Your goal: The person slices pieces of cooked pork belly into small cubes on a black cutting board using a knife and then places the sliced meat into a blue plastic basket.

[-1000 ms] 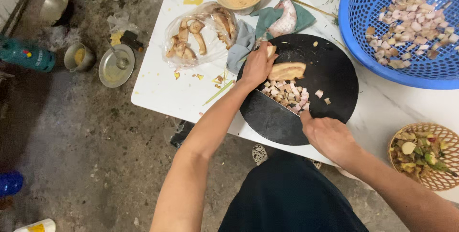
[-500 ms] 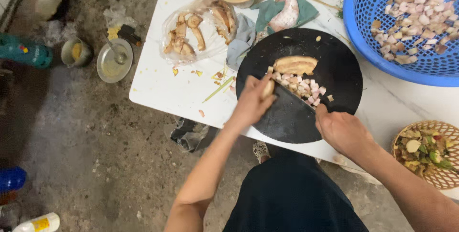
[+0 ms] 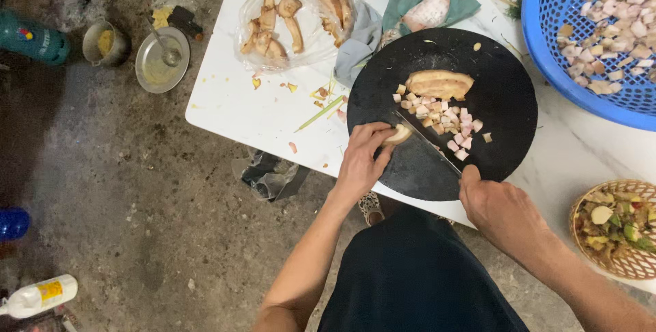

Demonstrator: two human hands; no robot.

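head view: left hand [image 3: 361, 161] sits at the near-left edge of a round black cutting board [image 3: 444, 110], fingers curled around a small pale piece of meat [image 3: 398, 134] pinned against the board. right hand [image 3: 497, 207] is clenched around the handle of a knife [image 3: 427, 143], whose thin blade runs diagonally across the board from that hand up to the held piece. just beyond the blade lies a heap of diced meat [image 3: 444, 118], and behind it a larger uncut slab [image 3: 439, 84] with browned skin. the board rests on a white desk [image 3: 253, 110]. a clear plastic bag [image 3: 294, 17] of browned meat pieces lies to the board's left, a grey cloth [image 3: 359, 41] between them. a blue basket [image 3: 588, 38] of more diced meat stands at the far right, and a small woven basket [image 3: 618, 226] of scraps at the near right. on the floor to the left are a metal plate [image 3: 162, 65] and a tin cup [image 3: 106, 43].
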